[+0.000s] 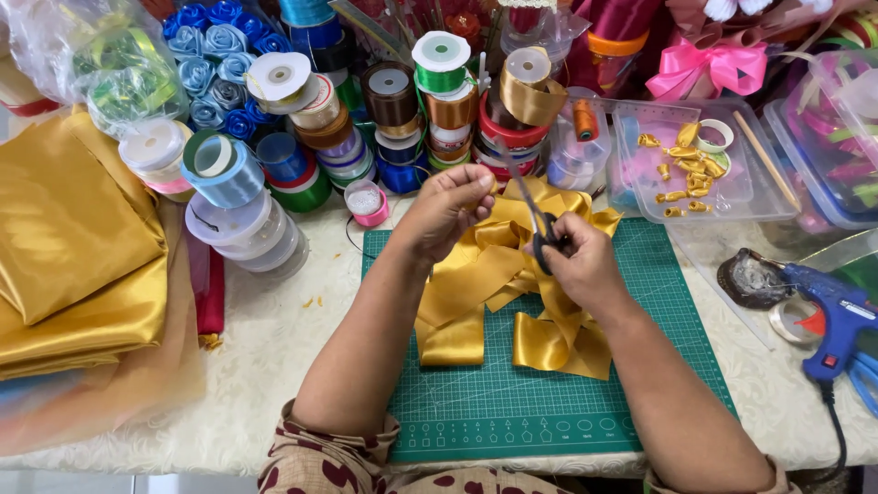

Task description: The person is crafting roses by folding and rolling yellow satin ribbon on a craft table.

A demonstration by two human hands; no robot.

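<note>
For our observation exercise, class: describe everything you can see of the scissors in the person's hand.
The scissors are small, with dark handles and slim, pale metal blades. The right hand grips the handles, fingers through the loops, above the green cutting mat. The blades point up and away, tilted slightly left, and look slightly parted, though that is hard to tell. They rise beside the left hand, which pinches a bit of gold satin ribbon. More of that ribbon lies heaped beneath.
</note>
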